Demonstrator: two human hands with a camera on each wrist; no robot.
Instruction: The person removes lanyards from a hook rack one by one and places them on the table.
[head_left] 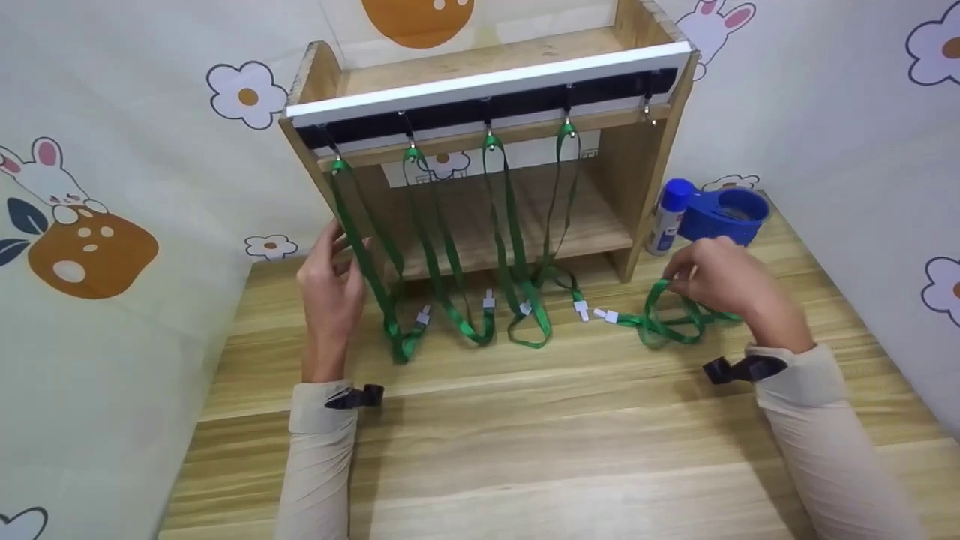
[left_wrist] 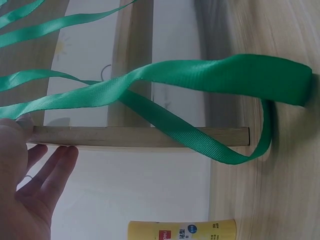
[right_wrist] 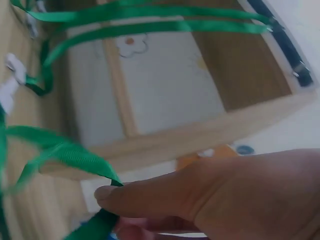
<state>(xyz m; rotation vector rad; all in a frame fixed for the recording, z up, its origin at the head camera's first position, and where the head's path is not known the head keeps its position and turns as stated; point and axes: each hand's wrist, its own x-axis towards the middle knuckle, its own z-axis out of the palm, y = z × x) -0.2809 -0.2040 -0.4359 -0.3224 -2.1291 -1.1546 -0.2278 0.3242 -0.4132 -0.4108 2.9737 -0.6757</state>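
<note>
In the head view my right hand (head_left: 731, 281) pinches the strap of a green lanyard (head_left: 654, 335), whose loops trail on the table with a white clip (head_left: 606, 316) at the left end. In the right wrist view thumb and fingers close on the ribbon (right_wrist: 75, 155). My left hand (head_left: 330, 289) grips the left side of a wooden shelf (head_left: 646, 180), thumb and fingers on either face of the panel (left_wrist: 150, 137). Just beside it hangs the leftmost green lanyard (head_left: 373, 262). Several lanyards hang from hooks along the shelf front; the rightmost hook (head_left: 649, 114) is bare.
Right of the shelf stand a glue stick (head_left: 667, 217) with a blue cap and a blue tape dispenser (head_left: 709, 214). A yellow labelled tube (left_wrist: 180, 231) shows near the left side panel. White clips of the hanging lanyards lie on the wood-grain table (head_left: 525, 450).
</note>
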